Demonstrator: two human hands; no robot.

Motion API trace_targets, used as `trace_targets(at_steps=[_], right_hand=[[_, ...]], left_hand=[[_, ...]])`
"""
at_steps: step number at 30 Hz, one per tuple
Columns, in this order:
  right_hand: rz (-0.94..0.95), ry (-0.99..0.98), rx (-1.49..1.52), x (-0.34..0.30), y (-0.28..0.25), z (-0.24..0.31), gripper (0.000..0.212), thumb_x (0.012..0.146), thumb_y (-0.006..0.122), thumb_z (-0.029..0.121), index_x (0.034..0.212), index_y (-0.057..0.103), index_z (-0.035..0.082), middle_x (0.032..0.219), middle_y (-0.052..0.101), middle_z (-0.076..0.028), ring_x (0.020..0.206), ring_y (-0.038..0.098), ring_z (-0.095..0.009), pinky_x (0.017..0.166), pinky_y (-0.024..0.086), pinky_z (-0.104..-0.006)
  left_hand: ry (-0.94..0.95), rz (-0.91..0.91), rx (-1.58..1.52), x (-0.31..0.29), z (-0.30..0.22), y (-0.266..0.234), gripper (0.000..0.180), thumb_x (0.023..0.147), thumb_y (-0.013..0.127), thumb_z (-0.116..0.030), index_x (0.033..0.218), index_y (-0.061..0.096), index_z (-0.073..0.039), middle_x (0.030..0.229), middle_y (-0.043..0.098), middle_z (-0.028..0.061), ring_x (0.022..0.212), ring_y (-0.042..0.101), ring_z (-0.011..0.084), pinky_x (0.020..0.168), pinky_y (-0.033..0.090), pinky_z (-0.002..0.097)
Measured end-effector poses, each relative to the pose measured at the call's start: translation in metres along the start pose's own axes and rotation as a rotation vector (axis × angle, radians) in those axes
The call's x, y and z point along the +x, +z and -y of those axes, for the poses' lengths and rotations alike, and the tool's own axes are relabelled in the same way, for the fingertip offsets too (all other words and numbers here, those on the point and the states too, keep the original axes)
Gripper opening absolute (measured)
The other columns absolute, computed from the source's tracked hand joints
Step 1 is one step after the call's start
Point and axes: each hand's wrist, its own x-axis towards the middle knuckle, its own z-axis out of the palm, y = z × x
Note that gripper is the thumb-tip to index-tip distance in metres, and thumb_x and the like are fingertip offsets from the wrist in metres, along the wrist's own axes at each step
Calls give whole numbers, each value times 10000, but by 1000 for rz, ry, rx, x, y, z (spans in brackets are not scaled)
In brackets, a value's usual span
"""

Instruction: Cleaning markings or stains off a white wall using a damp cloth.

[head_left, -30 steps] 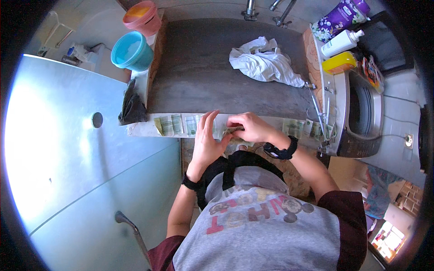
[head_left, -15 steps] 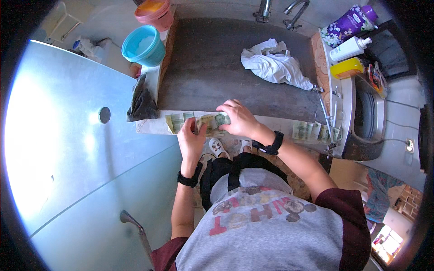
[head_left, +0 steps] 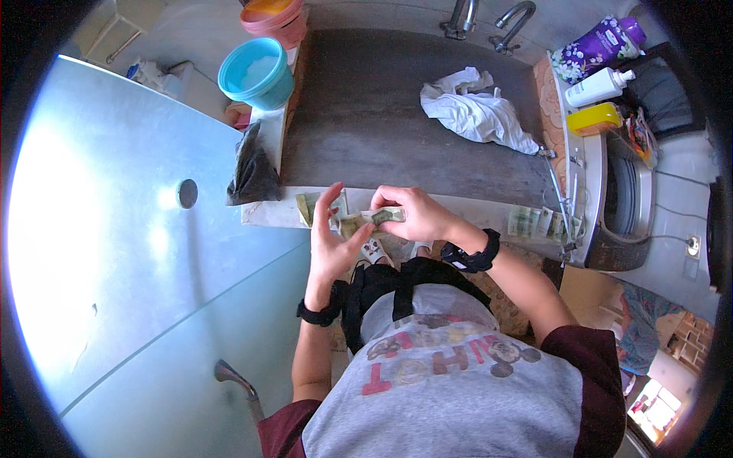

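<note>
My right hand (head_left: 416,217) pinches a banknote (head_left: 391,215), greenish and pale, just over the near ledge of the wash basin. Facing it, my left hand (head_left: 328,244) is open, its thumb and fingers spread apart. A yellowish banknote (head_left: 351,226) shows between the left thumb and fingers; the thumb lies close to its edge, and contact is hard to judge. More greenish notes (head_left: 307,206) lie on the ledge behind the left fingers, partly hidden. Further right on that ledge, several notes (head_left: 527,221) lie in a row.
The dark basin (head_left: 343,114) holds a crumpled white cloth (head_left: 477,114). Two taps (head_left: 460,21) rise behind. A turquoise bucket (head_left: 256,76) and black cloth (head_left: 256,172) are left; bottles (head_left: 599,88), a yellow box (head_left: 594,120) and thin white rods (head_left: 561,198) are right.
My right hand has raised a banknote off the ledge. My left hand's fingers have spread apart from their bent pose. The whole view has shifted slightly.
</note>
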Motion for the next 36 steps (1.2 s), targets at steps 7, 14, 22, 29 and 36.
trace_targets(at_steps=[7,14,22,29,36], right_hand=[[-4,-75,154,40,31,-16,358,698,671,6,1018,512,13,983,580,-73,890,563,-135,787,464,-279],[-327,-35,-29,21,22,-9,291,776,626,45,1047,521,26,990,595,-78,814,611,-145,646,517,-266],[-644,96,-167,-91,-39,-13,250,774,605,2,1017,549,25,939,633,-73,771,627,-129,620,499,-239],[-795,354,-815,-190,-89,-29,365,735,615,5,1084,516,37,979,585,-108,792,605,-223,705,495,-319],[-691,397,-770,-208,-99,-64,521,711,654,43,1187,443,19,1104,521,-156,1032,504,-324,880,419,-382]], left_hand=[[-200,-90,-264,11,2,-45,535,700,686,14,1183,458,-23,869,595,84,760,581,134,660,490,248],[-179,-252,462,27,28,-55,522,680,705,-155,1148,496,-57,916,623,156,814,613,253,723,489,364],[64,-416,754,18,-14,-35,730,653,724,-150,1282,368,-43,1220,394,209,1131,398,378,954,333,449],[231,-160,466,5,-49,36,412,712,660,-31,1101,527,-16,1041,556,134,945,541,262,763,455,336],[242,363,333,-6,-69,150,253,707,655,-59,950,597,-19,907,612,127,837,601,262,678,483,335]])
